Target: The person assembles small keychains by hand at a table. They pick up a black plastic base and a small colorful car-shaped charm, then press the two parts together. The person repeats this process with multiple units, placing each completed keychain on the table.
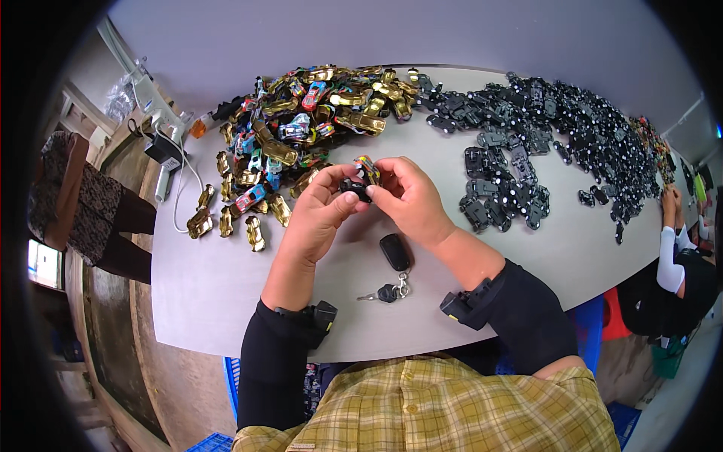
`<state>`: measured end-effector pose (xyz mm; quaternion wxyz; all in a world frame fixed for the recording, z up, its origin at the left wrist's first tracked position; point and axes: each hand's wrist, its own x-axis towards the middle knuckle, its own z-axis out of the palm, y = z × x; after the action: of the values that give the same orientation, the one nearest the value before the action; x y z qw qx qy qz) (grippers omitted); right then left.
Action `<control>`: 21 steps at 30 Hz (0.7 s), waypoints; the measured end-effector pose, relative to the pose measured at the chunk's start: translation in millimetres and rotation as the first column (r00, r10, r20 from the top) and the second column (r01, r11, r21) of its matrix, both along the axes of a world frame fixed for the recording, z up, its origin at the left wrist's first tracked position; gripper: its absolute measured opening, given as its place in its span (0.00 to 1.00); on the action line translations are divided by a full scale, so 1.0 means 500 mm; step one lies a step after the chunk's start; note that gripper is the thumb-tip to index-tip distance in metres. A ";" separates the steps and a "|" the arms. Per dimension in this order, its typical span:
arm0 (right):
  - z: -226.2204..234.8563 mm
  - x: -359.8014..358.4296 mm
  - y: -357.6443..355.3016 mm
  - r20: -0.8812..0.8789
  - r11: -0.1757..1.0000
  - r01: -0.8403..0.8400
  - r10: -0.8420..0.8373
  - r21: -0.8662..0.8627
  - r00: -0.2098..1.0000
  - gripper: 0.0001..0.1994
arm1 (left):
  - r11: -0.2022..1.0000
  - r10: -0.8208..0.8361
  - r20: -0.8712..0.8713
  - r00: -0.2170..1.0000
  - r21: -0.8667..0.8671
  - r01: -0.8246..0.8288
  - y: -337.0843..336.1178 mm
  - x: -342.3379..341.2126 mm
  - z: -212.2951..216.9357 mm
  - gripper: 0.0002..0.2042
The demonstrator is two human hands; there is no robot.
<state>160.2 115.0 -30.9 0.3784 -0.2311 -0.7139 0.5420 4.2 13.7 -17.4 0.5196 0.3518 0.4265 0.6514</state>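
Above the middle of the table, both my hands are closed on small toy car parts. My left hand pinches a black toy car chassis between thumb and fingers. A multicoloured toy car body is in the fingers of my right hand. The two parts meet between my fingertips; whether they are joined, I cannot tell. Beyond my left hand spreads a heap of gold and coloured toy car bodies. To the right of my hands lie several black chassis, some grouped near the front of a larger pile.
Just below my hands, a black key fob lies with a key on the grey table. A white cable and a power adapter hang at the left edge. People sit or stand at both sides; another person's hands work at far right.
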 end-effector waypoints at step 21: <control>0.030 0.008 -0.018 0.024 0.975 -0.109 0.107 0.193 0.994 0.19 | 0.995 0.097 -0.016 0.995 -0.024 -0.097 -0.003 -0.005 -0.001 0.17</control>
<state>164.4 105.9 -16.1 0.3644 -0.1577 -0.7774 0.4879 1.5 12.4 -18.1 0.4883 0.3293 0.4550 0.6679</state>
